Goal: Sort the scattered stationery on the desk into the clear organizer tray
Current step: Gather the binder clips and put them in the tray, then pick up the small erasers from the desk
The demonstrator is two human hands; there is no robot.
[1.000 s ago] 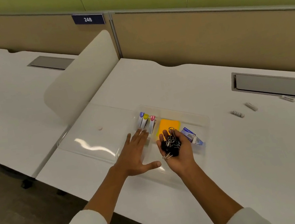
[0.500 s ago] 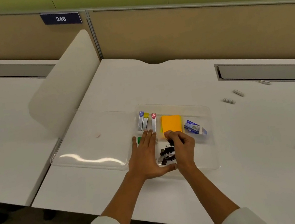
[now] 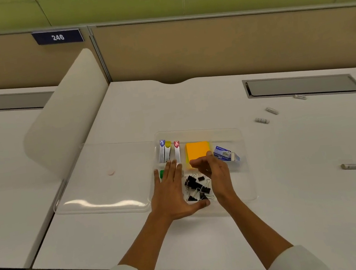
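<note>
Your left hand [image 3: 172,192] lies flat, fingers [image 3: 173,171] straight and spread, palm pressing on the near-left part of the clear organizer tray [image 3: 245,163], thumb stretched toward your right hand. Your right hand [image 3: 216,173] hovers with its fingers [image 3: 200,163] loosely curved and holds nothing.

Between your two hands, the black binder clips [image 3: 196,188] sit in a loose heap in the tray's near compartment. Just beyond your left fingertips lie three silver clips with coloured tops [image 3: 169,151], and a green piece [image 3: 162,174] peeks out beside your little finger. Past your right fingertips lies the orange sticky-note pad [image 3: 198,152], and to its right a blue-and-white staple box [image 3: 225,154].

Well off to your right, four small pale pieces [image 3: 262,120] lie scattered on the tabletop [image 3: 310,183], not yet sorted.

Mind the heap: sweep your right hand away carelessly and a wire handle may snag and drag clips over the divider. Lift your left palm abruptly and the light tray may skid.
</note>
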